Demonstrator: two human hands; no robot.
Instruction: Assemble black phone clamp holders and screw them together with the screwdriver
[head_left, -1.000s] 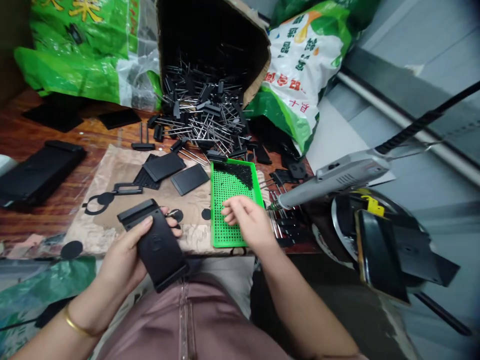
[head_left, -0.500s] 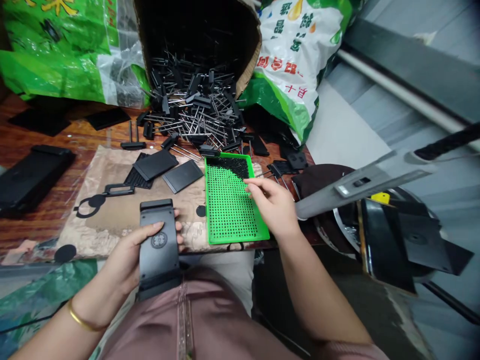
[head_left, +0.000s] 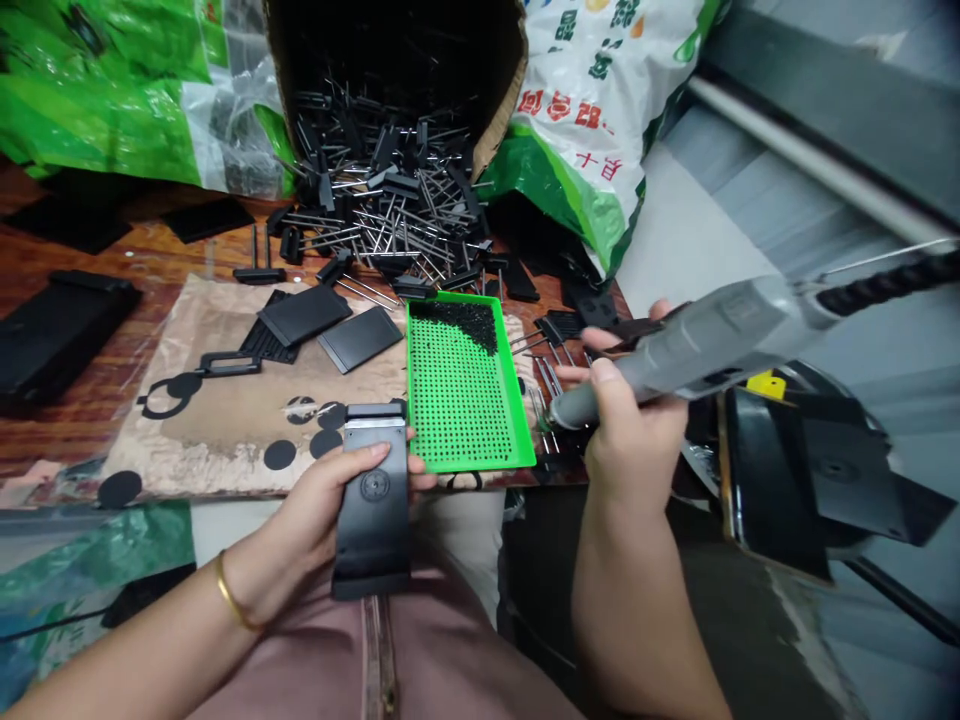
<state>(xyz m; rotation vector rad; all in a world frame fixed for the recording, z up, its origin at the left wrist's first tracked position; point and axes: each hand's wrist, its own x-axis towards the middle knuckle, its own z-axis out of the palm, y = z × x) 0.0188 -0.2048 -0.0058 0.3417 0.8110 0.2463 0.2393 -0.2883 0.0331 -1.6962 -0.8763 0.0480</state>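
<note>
My left hand is wrapped round a black plastic phone-stand part, a long plate with a round dial-like mark and a raised top end. The thumb lies on its face and fingertips curl round its right edge. My right hand grips a grey electric screwdriver on a black coiled cord, its nose pointing down and left, beside the tray. Between the hands lies a green perforated tray. Small black screws are heaped at its far end, and its holes look dark.
Behind the tray, black parts with paired metal rods spill from a cardboard box. Black plates and round black pads lie on the stained mat. A larger black assembly sits at left; plastic bags flank the box.
My right hand has left the tray's screws and taken hold of the screwdriver, which has swung down and left. My left hand has shifted right with the black part, uncovering round pads on the mat.
</note>
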